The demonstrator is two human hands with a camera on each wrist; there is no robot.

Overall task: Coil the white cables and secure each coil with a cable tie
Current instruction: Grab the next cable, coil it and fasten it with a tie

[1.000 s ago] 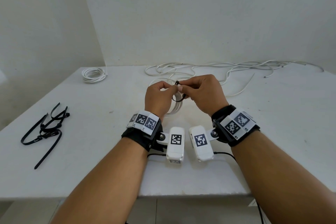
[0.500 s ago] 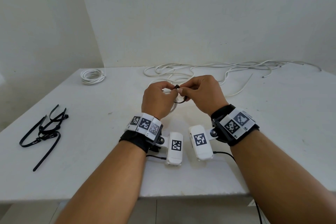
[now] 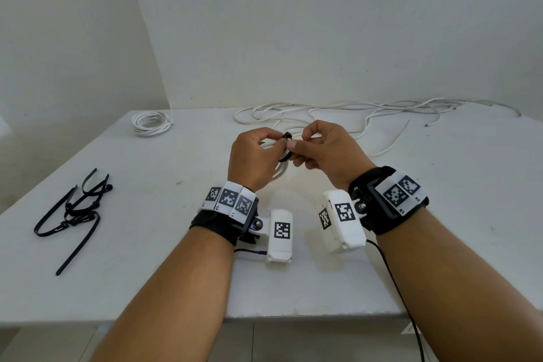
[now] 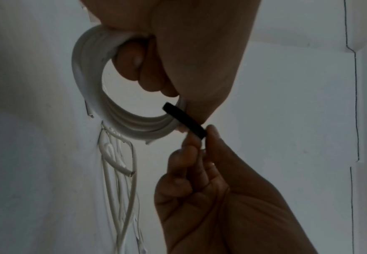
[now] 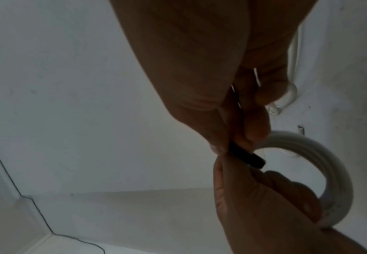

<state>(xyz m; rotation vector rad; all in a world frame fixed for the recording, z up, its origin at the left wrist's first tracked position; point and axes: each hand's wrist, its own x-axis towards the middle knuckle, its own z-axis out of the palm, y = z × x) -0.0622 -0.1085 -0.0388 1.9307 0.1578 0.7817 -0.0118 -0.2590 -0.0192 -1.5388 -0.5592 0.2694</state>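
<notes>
My left hand (image 3: 271, 142) grips a small coil of white cable (image 3: 278, 174) just above the table, fingers curled through it; the coil (image 4: 86, 82) shows as a ring in the left wrist view. A black cable tie (image 3: 286, 148) wraps the coil's near side. My right hand (image 3: 296, 143) pinches the tie's strap between thumb and forefinger. The left wrist view shows the tie (image 4: 184, 120) crossing the coil to the right fingers (image 4: 212, 137). In the right wrist view the tie (image 5: 246, 157) sits between both hands, with the coil (image 5: 330, 163) behind.
A tied white coil (image 3: 151, 123) lies at the table's back left. Loose white cables (image 3: 338, 113) sprawl along the back by the wall. Several black cable ties (image 3: 73, 211) lie at the left. The table's front edge (image 3: 308, 316) runs under my forearms.
My hands have parted slightly. The right hand has drawn to the right with the tie's strap, its wrist turned outward. The left hand still holds the coil.
</notes>
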